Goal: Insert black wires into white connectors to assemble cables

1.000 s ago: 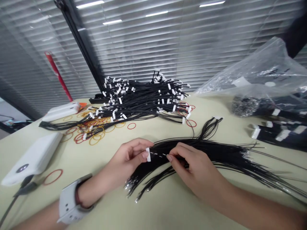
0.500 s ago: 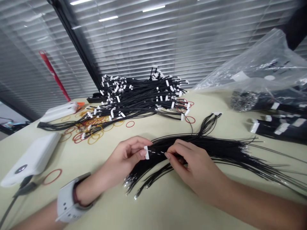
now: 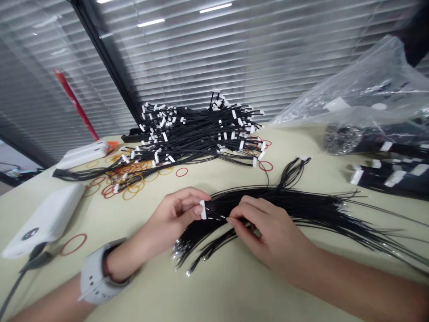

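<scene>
Across a pale green table, slatted window blinds fill the background, with a red pole standing in front of them at the left. A large heap of black wires, tipped with white connectors, lies at the far side of the table. To the right are a clear plastic bag and more bundled black wires. To the left are a white box with a cable at its end and red and yellow rubber bands scattered on the table.

Directly in front of the person, a loose bundle of black wires fans out across the table, passing through both hands. The left hand, with a white watch on its wrist, is closed at the bundle's left end, pinching a small white connector between thumb and fingers. The right hand is just beside it, thumb and forefinger pinched narrowly on the wires close to the connector. Silver wire tips splay out on the table below the left hand.
</scene>
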{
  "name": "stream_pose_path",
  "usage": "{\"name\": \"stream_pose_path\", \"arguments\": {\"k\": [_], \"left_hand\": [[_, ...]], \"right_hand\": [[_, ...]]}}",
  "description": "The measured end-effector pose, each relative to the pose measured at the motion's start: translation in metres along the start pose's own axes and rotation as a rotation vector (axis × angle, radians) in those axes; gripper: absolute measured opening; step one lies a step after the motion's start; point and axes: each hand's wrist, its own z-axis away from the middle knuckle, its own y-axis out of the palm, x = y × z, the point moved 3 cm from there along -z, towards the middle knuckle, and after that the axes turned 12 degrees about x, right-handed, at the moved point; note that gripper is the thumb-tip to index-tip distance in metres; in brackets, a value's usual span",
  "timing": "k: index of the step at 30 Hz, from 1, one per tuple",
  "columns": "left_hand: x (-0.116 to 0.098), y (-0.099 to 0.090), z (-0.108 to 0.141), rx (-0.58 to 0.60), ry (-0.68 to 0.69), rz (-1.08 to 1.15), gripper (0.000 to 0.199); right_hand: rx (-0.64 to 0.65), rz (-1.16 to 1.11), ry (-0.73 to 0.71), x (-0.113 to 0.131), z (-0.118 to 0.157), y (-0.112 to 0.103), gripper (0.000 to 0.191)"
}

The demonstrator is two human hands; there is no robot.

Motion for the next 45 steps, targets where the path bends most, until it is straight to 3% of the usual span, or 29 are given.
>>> {"name": "stream_pose_path", "arguments": {"k": [5, 15, 24, 34, 39, 45], "left_hand": [[0.001, -0.001, -0.001, 0.001, 0.007, -0.010, 0.009], [-0.001, 0.007, 0.006, -0.021, 0.025, -0.296, 0.015], [0.000, 0.007, 0.007, -0.008, 0.026, -0.337, 0.016], [-0.001, 0.011, 0.007, -0.006, 0.022, -0.383, 0.017], [-0.001, 0.012, 0.008, -0.007, -0.017, -0.251, 0.011], [-0.001, 0.017, 0.010, 0.003, 0.000, -0.316, 0.012]], "right_hand": [[0.002, 0.073, -0.092, 0.003, 0.000, 0.001, 0.020], [0.030, -0.076, 0.105, -0.006, 0.000, 0.000, 0.012], [0.048, -0.111, 0.182, -0.007, -0.002, 0.001, 0.011], [0.072, -0.124, 0.172, -0.007, 0.000, 0.000, 0.012], [0.063, -0.132, 0.114, -0.004, -0.001, 0.000, 0.012], [0.044, -0.082, 0.046, -0.002, 0.000, 0.002, 0.014]]}}
